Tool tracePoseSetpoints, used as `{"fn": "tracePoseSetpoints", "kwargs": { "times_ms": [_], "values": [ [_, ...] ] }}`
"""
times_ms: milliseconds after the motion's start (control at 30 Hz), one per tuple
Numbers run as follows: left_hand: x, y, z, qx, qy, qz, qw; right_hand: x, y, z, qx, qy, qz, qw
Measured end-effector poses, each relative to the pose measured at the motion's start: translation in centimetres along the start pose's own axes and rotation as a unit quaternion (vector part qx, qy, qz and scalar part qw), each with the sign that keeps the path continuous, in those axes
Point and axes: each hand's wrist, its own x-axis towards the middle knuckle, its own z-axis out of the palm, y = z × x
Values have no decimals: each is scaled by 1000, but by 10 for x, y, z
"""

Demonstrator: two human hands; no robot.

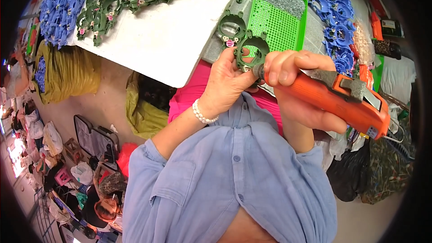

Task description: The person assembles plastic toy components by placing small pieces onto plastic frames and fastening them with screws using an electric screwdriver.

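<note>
left hand [227,83] is pinching a dark green plastic ring part [252,50] by its lower rim, thumb on the near side, fingers wrapped behind, holding it up just off the edge of the table [171,40]. right hand [297,85] is closed tight around an orange electric screwdriver [342,96], with the tip pushed right up against the ring's lower edge where the left thumb is.

my guess on handling: the ring looks like light, stiff moulded plastic, hollow in the middle with little tabs around it, so it'd be easy to lift but could twist in the grip when the driver pushes on it. best hold is probably on the solid rim, like it's held now, not on the thin tabs. the screwdriver looks chunkier and heavier, so it wants a full fist round the body.

another green ring [231,26] lies on the table just beyond, next to a bright green perforated tray [279,20] with a grey pile of what could be screws at its far end, too small to be sure. blue plastic parts [335,22] are heaped to the right.

can't see the driver bit or any screw itself, since the fingers cover that spot. the cord runs off at the right edge.
</note>
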Motion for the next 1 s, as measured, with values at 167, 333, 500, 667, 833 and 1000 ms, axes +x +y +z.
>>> {"fn": "tracePoseSetpoints", "kwargs": {
  "times_ms": [167,333,500,667,833,1000],
  "values": [
    [4,-11,1,15,31,66,997,1,0,3,-12,-11,-8,1000],
    [-2,3,4,-10,28,48,998,8,2,-1,-16,-58,-18,998],
    [-8,24,-2,-8,14,22,1000,11,-22,4,-20,11,-53,998],
    [-38,83,-36,45,98,168,980,7,-37,-17,-31,8,-26,999],
    [-81,130,-120,90,228,322,914,1,-25,-34,9,21,17,1000],
    [-102,103,-198,70,343,230,908,-2,-15,-35,-4,29,37,999]
  ]
}}
